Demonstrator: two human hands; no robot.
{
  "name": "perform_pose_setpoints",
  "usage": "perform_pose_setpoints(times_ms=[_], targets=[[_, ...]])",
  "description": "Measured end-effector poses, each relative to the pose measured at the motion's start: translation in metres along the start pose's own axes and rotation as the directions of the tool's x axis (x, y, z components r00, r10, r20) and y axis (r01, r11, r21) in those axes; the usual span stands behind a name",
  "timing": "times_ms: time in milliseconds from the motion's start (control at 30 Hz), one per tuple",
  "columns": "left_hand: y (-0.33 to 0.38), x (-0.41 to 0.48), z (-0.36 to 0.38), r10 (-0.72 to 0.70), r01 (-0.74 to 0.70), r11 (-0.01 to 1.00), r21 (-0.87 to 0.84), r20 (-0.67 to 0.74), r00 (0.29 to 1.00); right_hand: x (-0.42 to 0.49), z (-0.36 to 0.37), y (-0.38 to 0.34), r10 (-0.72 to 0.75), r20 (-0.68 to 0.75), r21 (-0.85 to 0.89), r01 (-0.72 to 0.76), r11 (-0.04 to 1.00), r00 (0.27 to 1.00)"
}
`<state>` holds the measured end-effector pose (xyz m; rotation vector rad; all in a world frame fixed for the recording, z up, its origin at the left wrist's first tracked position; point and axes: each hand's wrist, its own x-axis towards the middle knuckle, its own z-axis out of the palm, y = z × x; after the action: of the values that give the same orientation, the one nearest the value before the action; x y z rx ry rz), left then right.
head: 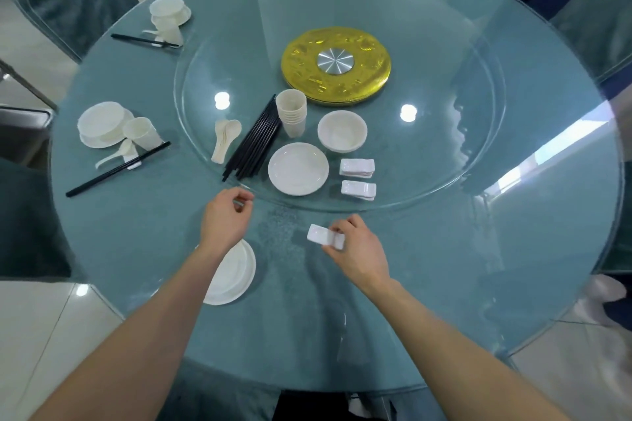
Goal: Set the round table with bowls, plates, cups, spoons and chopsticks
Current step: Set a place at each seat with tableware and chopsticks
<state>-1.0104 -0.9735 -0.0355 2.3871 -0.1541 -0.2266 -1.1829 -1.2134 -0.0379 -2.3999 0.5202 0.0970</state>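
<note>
My right hand (355, 249) pinches a white chopstick rest (319, 235) just above the table near the front. My left hand (225, 215) hovers with loosely curled fingers and holds nothing, above a white plate with a bowl on it (239, 270). On the glass turntable (427, 181) lie a bundle of black chopsticks (254, 143), a stack of cups (291, 113), a pile of spoons (224, 138), a bowl (342, 130), a plate (298, 168) and two stacks of chopstick rests (357, 178).
Two set places stand at the left: one (113, 133) with plate, bowl, cup, spoon and chopsticks, another (167, 20) farther back. A gold disc (335, 65) sits at the turntable's centre. Covered chairs ring the round table (478, 284).
</note>
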Motion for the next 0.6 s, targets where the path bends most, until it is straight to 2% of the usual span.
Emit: perform_pose_setpoints(times_ms=[267,600], targets=[[-0.028,-0.014,-0.028,0.017,-0.017,1.000,-0.013,-0.010,1.000,-0.023,0.053,-0.023,0.002,0.123,-0.061,0.006,0.998,0.992],[-0.052,-0.021,-0.035,0.005,-0.005,1.000,-0.005,0.010,1.000,-0.016,0.088,-0.038,-0.023,0.142,-0.075,0.034,0.997,0.990]])
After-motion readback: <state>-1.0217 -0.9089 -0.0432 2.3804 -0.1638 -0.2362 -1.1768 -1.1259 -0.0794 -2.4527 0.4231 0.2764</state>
